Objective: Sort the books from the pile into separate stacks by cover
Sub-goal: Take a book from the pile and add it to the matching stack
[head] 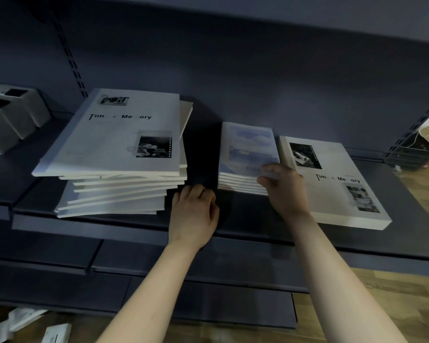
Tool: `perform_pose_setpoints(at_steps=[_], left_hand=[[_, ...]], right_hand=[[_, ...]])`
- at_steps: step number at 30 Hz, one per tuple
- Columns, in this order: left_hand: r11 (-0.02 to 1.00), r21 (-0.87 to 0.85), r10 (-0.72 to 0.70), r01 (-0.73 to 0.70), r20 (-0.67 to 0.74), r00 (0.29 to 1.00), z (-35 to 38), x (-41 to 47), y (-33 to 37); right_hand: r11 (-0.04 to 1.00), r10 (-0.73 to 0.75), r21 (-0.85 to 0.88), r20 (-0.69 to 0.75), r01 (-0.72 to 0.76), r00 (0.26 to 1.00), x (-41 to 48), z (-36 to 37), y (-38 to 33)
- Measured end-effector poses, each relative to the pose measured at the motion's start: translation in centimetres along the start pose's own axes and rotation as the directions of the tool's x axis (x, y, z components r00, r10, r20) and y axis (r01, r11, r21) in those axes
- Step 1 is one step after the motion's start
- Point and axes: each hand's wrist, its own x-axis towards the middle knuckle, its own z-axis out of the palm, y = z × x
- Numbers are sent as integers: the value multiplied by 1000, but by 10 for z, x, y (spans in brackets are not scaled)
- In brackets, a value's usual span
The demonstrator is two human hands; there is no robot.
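Note:
A tall, uneven pile of white books (114, 169) stands on the left of the dark shelf (89, 226), topped by a "Time & Memory" cover. In the middle sits a neat stack of blue sky-cover books (248, 154). My right hand (282, 186) grips the near right corner of that stack's top book, thumb on the cover. A short stack of "Time & Memory" books (337, 186) lies to the right of it. My left hand (193, 214) rests curled on the bare shelf between pile and blue stack, holding nothing.
Grey rectangular holders (10, 115) stand at the far left of the shelf. Lower shelf steps (159, 273) project below. Loose papers (22, 323) lie on the wooden floor at bottom left. A wire rack with clutter (421, 144) is at the far right.

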Motion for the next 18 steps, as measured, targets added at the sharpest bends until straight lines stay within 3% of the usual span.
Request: perform_pose_setpoints(at_steps=[6,15,18], left_hand=[[1000,-2,-3,3,-18,1000,1,0,0],[993,-114,12,-13,-9,1000,-8,-4,3],[983,-181,27,-28,-4,1000,-18,-12,10]], right_hand=[[1000,20,22,35,-20,999,1,2,1],[973,-21,-228,108,45,994,-6,-6,-4],[972,-58,-223,76,74,995,-19,-6,-4]])
